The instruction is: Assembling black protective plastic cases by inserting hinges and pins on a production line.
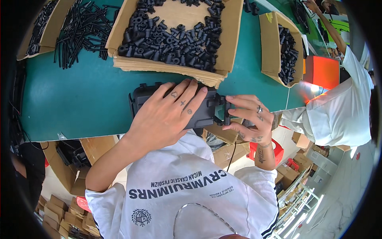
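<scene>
A black plastic case [203, 113] lies near the front edge of the green table. Across its top lies my left hand [165, 113], fingers reaching to the far side and the palm at the near side, gripping the case; its thumb is mostly hidden. At the right end of the case is a black bar-shaped handle [227, 113]. My right hand [252, 119] holds this bar, with the fingertips at its upper part and the thumb at its lower end. Much of the case top is covered by my left hand.
Just beyond the case, a cardboard tray [159, 68] holds many black fittings. Loose black rods [85, 34] lie at the far left beside another cardboard box [47, 36]. A smaller box [270, 51] of black parts stands right. A person in white [338, 103] works beyond it.
</scene>
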